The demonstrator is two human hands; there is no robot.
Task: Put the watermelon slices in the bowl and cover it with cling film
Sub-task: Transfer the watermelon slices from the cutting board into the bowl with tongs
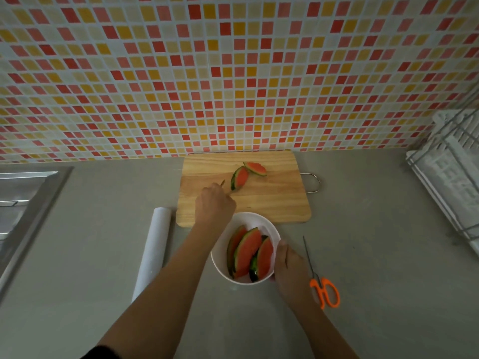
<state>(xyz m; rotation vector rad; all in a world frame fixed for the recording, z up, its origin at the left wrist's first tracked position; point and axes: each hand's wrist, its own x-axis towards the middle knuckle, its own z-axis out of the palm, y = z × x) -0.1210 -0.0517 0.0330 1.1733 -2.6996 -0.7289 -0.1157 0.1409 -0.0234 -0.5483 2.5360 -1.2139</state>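
Note:
A white bowl (pixel 269 230) stands on the grey counter near me with three watermelon slices (pixel 248 251) leaning in it. My right hand (pixel 290 270) grips the bowl's right rim, thumb on the edge. Two more watermelon slices lie on the wooden cutting board (pixel 272 200): one (pixel 239 177) in the middle, another (pixel 256 168) just behind it. My left hand (pixel 215 203) is over the board's near left part, right at the lower end of the middle slice. Its fingers are hidden under the hand, so a grip cannot be made out. A white roll of cling film (pixel 155 250) lies left of the bowl.
Orange-handled scissors (pixel 325 288) lie on the counter right of the bowl. A steel sink (pixel 23 203) is at the left edge. A white dish rack (pixel 451 177) stands at the far right. A tiled wall rises directly behind the board.

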